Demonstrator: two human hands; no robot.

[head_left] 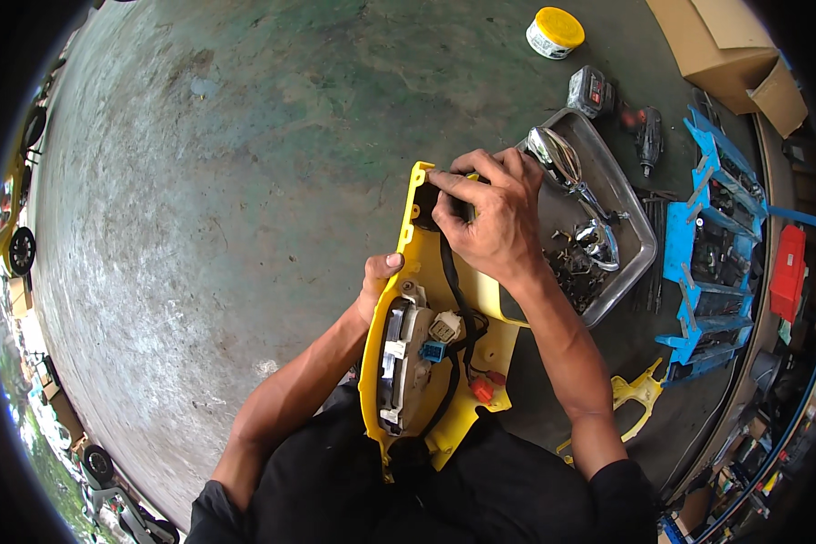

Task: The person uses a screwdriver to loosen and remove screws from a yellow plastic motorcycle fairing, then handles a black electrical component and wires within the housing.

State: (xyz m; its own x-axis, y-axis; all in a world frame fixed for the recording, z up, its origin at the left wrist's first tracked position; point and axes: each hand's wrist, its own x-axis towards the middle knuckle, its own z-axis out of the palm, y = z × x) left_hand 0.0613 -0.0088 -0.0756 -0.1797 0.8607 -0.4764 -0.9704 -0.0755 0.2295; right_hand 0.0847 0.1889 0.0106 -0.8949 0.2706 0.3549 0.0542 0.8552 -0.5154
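A yellow plastic vehicle cover (494,349) lies inner side up across my lap, its narrow end pointing away from me. My left hand (377,279) is closed on its left edge, with the thumb over the rim. At the far end, my right hand (499,213) has its fingers bent and pinched at a dark part inside the cover; what they hold is hidden. An instrument cluster (410,354) with a whitish back sits in the cover. Beside it are black wiring (451,272), a white connector (446,325), a blue connector (433,351) and a red connector (482,390).
A metal tray (646,238) with mirrors (558,154) and loose fasteners (576,276) stands right. Beyond are a blue fold-out toolbox (684,240), a power driver (647,140), a battery (589,91), a yellow-lidded tub (555,34) and a cardboard box (712,54). Another yellow piece (644,394) lies near my right forearm.
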